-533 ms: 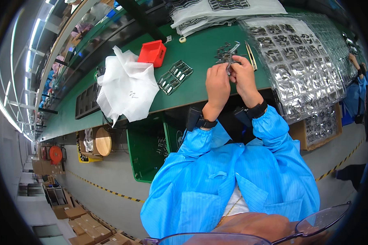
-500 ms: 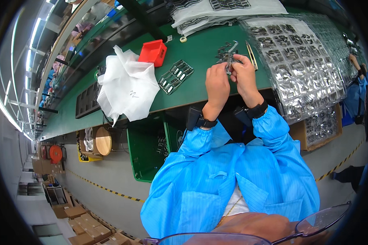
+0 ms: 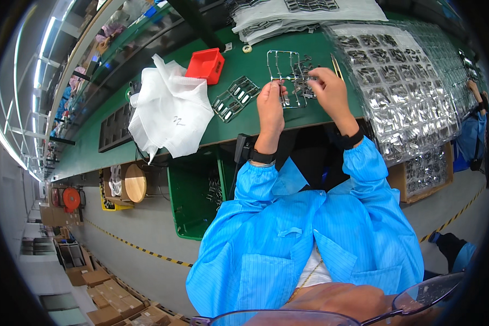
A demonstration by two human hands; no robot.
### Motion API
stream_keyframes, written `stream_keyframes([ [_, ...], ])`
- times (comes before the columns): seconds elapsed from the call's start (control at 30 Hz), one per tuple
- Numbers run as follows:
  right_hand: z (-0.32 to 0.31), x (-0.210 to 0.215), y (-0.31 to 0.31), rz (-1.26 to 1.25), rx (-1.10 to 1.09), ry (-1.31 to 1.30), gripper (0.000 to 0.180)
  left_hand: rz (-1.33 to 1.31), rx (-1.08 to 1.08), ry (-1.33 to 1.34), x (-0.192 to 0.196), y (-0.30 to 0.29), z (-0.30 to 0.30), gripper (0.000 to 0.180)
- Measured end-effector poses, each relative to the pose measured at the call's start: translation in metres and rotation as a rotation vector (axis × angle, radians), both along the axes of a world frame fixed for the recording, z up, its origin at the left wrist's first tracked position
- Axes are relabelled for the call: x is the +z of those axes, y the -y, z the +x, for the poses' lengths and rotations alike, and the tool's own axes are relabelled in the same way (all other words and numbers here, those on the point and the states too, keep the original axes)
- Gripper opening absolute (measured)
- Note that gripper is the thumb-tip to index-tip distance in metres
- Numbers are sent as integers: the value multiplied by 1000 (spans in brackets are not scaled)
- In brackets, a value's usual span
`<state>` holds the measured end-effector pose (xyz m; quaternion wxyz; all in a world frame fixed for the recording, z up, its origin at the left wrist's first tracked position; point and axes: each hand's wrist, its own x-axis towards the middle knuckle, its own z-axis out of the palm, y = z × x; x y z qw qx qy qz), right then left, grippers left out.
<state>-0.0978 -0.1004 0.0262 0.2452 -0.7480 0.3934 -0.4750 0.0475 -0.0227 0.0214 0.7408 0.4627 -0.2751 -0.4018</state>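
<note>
My left hand [image 3: 270, 111] pinches a thin silvery plastic-looking frame [image 3: 282, 52] with crossbars, held up over the green table. Its fingertips close on the lower middle of the frame. My right hand [image 3: 333, 96] hovers just right of the frame, thumb and fingers apart, with nothing visible between them. Small dark and shiny parts [image 3: 303, 66] lie loosely behind and beside the frame, partly hidden by it and by my right fingers. To the left, a similar dark frame [image 3: 235, 99] carrying shiny oblong pieces rests flat on the table.
A red bin [image 3: 205, 66] and a crumpled white sheet [image 3: 171, 111] stand left. Golden tweezers [image 3: 337, 67] lie right, beside a clear compartment tray [image 3: 372, 89] full of metallic parts. Stacked white sheets [image 3: 309, 15] lie at the back. Below the edge is a green crate [image 3: 187, 217].
My hands, close together over small parts before, have moved apart. The left now holds the frame upright to the left; the right has shifted slightly right and its fingers have spread.
</note>
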Motion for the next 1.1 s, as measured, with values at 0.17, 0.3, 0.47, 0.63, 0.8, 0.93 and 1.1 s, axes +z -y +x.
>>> stream_keyframes([
  [0.17,14,15,-29,-300,538,-109,35,-3,-31,-37,-2,-2,-3,24],
  [0.3,13,18,-37,-202,551,-67,46,-31,-26,-104,3,-7,-3,24],
  [0.47,5,21,-40,52,511,15,69,-2,-65,-199,10,-13,2,23],
  [0.63,9,24,-41,-115,498,-1,65,-75,-146,-259,11,-11,-2,22],
  [0.8,6,23,-41,-314,509,-119,62,-48,-118,-287,10,-14,-6,21],
  [0.93,4,20,-46,-407,466,-122,58,-66,-150,-299,13,-16,-6,24],
  [1.1,11,14,-59,-315,272,-96,54,-80,-37,-124,15,-14,-23,23],
])
